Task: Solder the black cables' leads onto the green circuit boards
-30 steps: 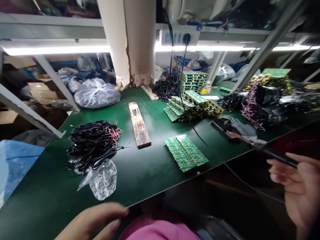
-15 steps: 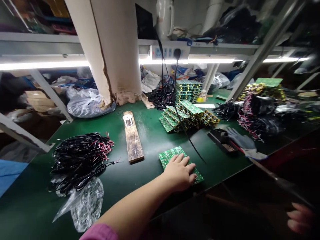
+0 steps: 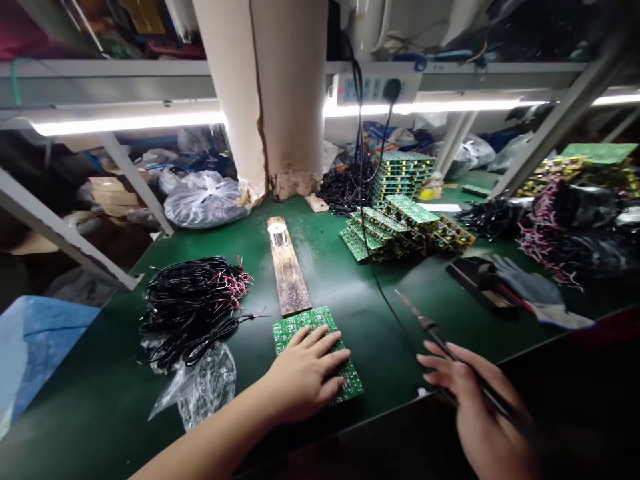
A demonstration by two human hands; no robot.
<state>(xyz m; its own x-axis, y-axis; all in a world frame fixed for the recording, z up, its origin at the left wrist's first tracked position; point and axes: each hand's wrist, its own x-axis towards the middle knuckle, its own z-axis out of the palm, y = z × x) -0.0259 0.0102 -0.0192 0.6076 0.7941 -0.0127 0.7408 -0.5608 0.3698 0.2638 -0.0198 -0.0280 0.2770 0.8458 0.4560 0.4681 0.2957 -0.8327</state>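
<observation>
My left hand (image 3: 305, 373) lies flat on a panel of green circuit boards (image 3: 300, 328), fingers spread and pressing it to the green bench mat (image 3: 400, 313). The panel's far end touches or nearly touches a wooden board (image 3: 290, 280) carrying a spool of solder wire (image 3: 277, 235). My right hand (image 3: 475, 407) grips a pen-shaped soldering iron (image 3: 425, 323) with its tip pointing up and left, above the mat. A bundle of black wires with red and white ends (image 3: 195, 293) lies left of the panel, on a clear plastic bag (image 3: 210, 380).
Stacks of populated circuit boards (image 3: 400, 230) stand beyond the panel. A black cable (image 3: 380, 297) runs down across the mat. At right are a soldering iron stand (image 3: 480, 283) and a grey glove (image 3: 530, 283). A white column (image 3: 285, 93) rises behind the bench.
My left hand came down on the circuit board panel, which has slid left and toward me. My right hand entered from the lower right, bringing the soldering iron over the mat.
</observation>
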